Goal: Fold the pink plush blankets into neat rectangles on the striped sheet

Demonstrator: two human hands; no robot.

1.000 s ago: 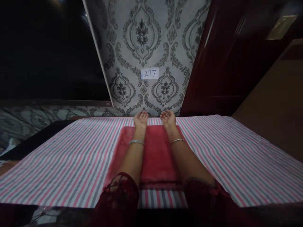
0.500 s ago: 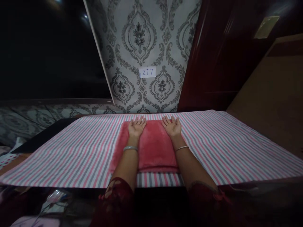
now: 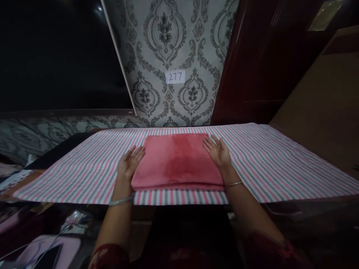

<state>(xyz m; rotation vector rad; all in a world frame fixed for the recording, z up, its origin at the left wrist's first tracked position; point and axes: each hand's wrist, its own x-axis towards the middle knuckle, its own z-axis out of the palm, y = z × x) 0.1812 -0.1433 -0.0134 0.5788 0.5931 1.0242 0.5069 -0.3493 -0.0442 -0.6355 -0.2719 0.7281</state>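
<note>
both hands flank a folded pink towel on a striped counter

dark room, dim light. back wall is grey damask-pattern wallpaper (image 3: 171, 41) with a small white paper label reading 277 (image 3: 175, 77) stuck on it. large black screen-like panel (image 3: 56, 56) to the left, dark red wooden cupboard (image 3: 260, 67) to the right.

the counter is covered with a pink, grey and white striped cloth (image 3: 280, 164), laid flat, running the full width of the view.

in the middle of that cloth lies a folded pink plush towel (image 3: 176, 160), a flat rectangle, long axis left to right, near folded edge close to the counter's front edge.

left hand (image 3: 129, 164) rests at the towel's left short edge, fingers extended and loose, palm turned in toward the fabric, touching the edge; not clenched, no pinch seen. right hand (image 3: 219, 153) mirrors it at the right short edge, fingers spread and flat, touching the side, also relaxed, nothing gripped.

the towel sits directly between the two hands, so each one has it just inward; both look equally near, right hand a bit farther back along its edge than the left.

thin silver bangle on left wrist (image 3: 121, 201), thin bangle on right wrist (image 3: 233, 184). dark red sleeves at bottom of view. clutter with cables at lower left, too dark to identify.
</note>
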